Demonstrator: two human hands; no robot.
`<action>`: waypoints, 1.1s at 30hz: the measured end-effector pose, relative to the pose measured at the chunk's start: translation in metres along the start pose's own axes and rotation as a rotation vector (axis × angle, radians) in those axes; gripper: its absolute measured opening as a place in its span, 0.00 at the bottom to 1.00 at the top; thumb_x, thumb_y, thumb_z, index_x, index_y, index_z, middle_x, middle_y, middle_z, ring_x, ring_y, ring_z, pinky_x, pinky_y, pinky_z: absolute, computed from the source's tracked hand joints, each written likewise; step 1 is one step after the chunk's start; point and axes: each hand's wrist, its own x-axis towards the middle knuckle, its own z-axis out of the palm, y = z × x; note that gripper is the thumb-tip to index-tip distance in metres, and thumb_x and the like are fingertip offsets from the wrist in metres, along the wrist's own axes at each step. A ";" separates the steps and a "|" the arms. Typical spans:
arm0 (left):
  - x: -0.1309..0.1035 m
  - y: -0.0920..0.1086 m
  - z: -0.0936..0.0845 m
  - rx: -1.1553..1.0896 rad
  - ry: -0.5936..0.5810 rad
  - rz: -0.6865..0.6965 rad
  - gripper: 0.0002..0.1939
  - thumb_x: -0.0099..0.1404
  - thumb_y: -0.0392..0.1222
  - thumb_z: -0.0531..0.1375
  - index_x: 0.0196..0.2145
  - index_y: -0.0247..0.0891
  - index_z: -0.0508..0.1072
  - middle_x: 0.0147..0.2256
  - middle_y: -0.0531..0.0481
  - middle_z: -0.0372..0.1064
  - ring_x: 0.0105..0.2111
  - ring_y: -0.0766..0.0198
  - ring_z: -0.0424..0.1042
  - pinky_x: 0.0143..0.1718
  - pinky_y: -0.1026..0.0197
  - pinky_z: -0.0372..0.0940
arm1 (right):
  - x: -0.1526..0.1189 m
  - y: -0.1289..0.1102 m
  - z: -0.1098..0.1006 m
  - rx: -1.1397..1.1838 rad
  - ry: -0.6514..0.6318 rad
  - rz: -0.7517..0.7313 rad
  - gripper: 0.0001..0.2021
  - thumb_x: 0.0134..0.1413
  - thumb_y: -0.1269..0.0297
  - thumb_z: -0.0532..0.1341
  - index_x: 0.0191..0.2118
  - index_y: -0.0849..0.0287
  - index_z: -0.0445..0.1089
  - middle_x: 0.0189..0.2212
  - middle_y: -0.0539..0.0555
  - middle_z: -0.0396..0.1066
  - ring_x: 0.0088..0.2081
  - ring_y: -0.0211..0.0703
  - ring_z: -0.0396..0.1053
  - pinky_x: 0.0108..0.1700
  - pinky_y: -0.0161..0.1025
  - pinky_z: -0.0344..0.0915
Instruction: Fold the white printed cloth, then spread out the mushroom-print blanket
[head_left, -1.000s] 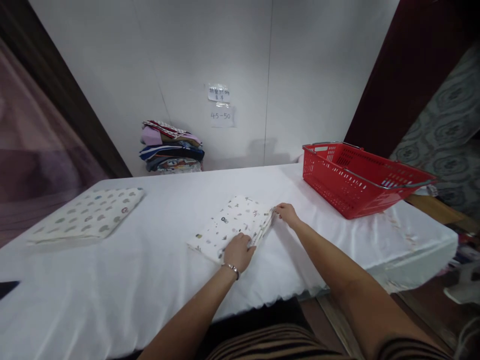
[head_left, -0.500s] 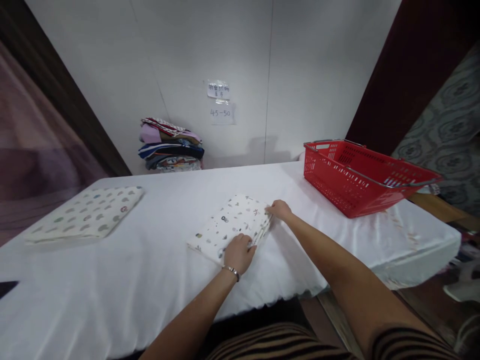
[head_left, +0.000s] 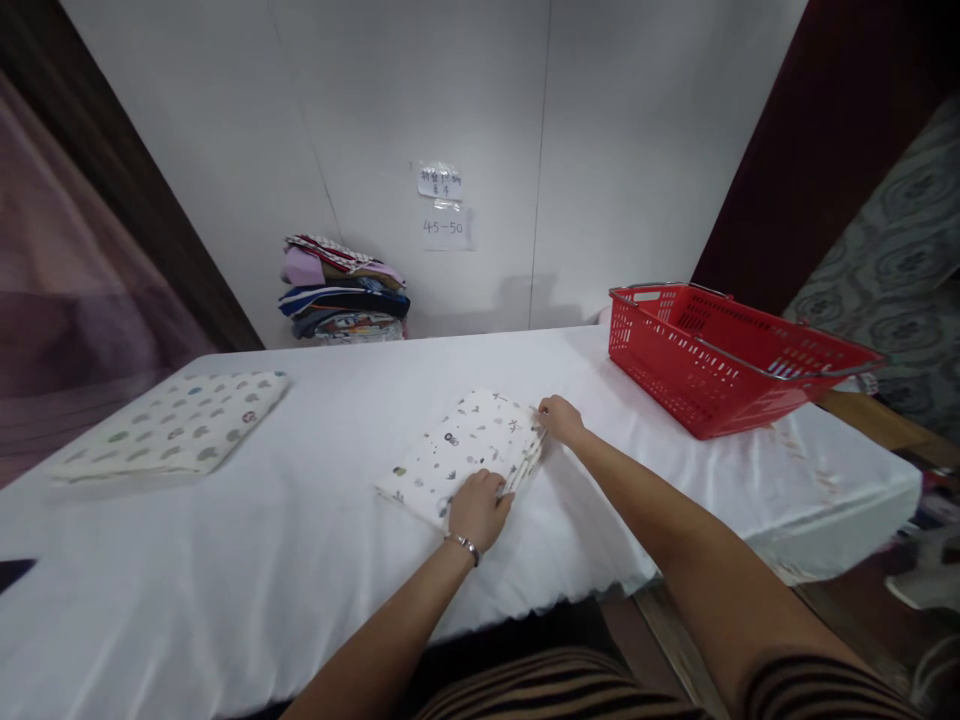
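Here's the folded cloth [head_left: 469, 445], white with small scattered prints, lying just below the middle of the frame on the white-draped desk [head_left: 300, 540], and both hands are on it! The right hand [head_left: 562, 420] has its fingers closed on the far right corner, a neat pinch. The left hand [head_left: 476, 510] rests at the near edge, fingers bent over the top; whether they grip or only press, I can't tell. Look at those layers fanning along the right side: this looks light and soft, floppy rather than stiff, with nothing fragile about it. The trouble would be layers sliding over one another, especially as the drape looks smooth and a little slippery. A pinch on the top layer alone could open the fold, so the best hold is through every layer at the right-hand edge, with a flat palm steadying the body. Over on the left sits another folded cloth [head_left: 176, 430], grey-spotted, and the red basket [head_left: 675, 380] stands at the right of the frame.
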 end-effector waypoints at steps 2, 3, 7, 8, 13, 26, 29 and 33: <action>0.000 -0.001 0.000 -0.011 -0.002 0.004 0.07 0.61 0.43 0.55 0.36 0.40 0.69 0.37 0.49 0.67 0.41 0.61 0.64 0.42 0.59 0.57 | -0.001 0.000 -0.003 0.007 0.032 -0.029 0.08 0.52 0.64 0.56 0.35 0.56 0.70 0.41 0.52 0.69 0.40 0.39 0.65 0.35 0.32 0.56; -0.001 -0.001 0.000 -0.018 -0.001 0.007 0.08 0.61 0.43 0.55 0.36 0.40 0.69 0.38 0.49 0.67 0.41 0.61 0.64 0.42 0.59 0.57 | -0.001 0.001 -0.005 0.012 0.042 -0.033 0.08 0.53 0.63 0.55 0.35 0.56 0.70 0.40 0.52 0.69 0.40 0.39 0.65 0.35 0.32 0.56; -0.002 -0.003 0.001 -0.030 0.012 0.023 0.08 0.61 0.43 0.55 0.38 0.42 0.70 0.38 0.49 0.66 0.42 0.61 0.64 0.42 0.60 0.58 | 0.002 0.005 -0.010 0.015 0.034 -0.004 0.07 0.53 0.62 0.56 0.34 0.55 0.70 0.32 0.50 0.71 0.34 0.38 0.65 0.31 0.32 0.55; -0.003 -0.003 0.001 -0.030 0.014 0.027 0.09 0.61 0.44 0.55 0.38 0.42 0.70 0.38 0.49 0.66 0.42 0.61 0.64 0.42 0.60 0.58 | 0.003 0.006 -0.011 0.012 0.028 0.004 0.07 0.52 0.63 0.56 0.33 0.55 0.70 0.31 0.50 0.71 0.34 0.38 0.65 0.31 0.32 0.54; -0.004 -0.004 0.002 -0.027 0.005 0.042 0.11 0.61 0.44 0.55 0.41 0.42 0.70 0.38 0.49 0.66 0.41 0.61 0.64 0.43 0.60 0.57 | 0.008 0.009 -0.014 -0.005 0.001 0.017 0.04 0.47 0.68 0.58 0.30 0.57 0.71 0.33 0.51 0.71 0.34 0.38 0.65 0.30 0.31 0.54; -0.005 -0.003 0.002 -0.035 0.037 0.031 0.09 0.61 0.43 0.56 0.39 0.40 0.70 0.37 0.49 0.66 0.40 0.62 0.64 0.42 0.61 0.58 | 0.024 0.012 -0.013 -0.050 -0.220 0.097 0.08 0.44 0.68 0.61 0.33 0.62 0.74 0.27 0.54 0.73 0.29 0.39 0.69 0.28 0.30 0.59; -0.005 0.000 0.000 -0.048 0.042 -0.015 0.08 0.60 0.43 0.56 0.36 0.39 0.69 0.35 0.50 0.65 0.38 0.63 0.64 0.39 0.62 0.58 | 0.024 0.011 -0.011 -0.093 -0.259 0.089 0.07 0.45 0.67 0.61 0.32 0.63 0.74 0.27 0.55 0.73 0.30 0.40 0.70 0.29 0.30 0.60; -0.003 0.004 -0.003 -0.043 0.017 -0.049 0.07 0.60 0.44 0.57 0.34 0.39 0.68 0.34 0.50 0.66 0.38 0.63 0.64 0.38 0.62 0.57 | 0.020 0.009 -0.012 -0.145 -0.242 0.067 0.09 0.45 0.66 0.61 0.36 0.59 0.73 0.35 0.55 0.73 0.36 0.43 0.70 0.33 0.31 0.62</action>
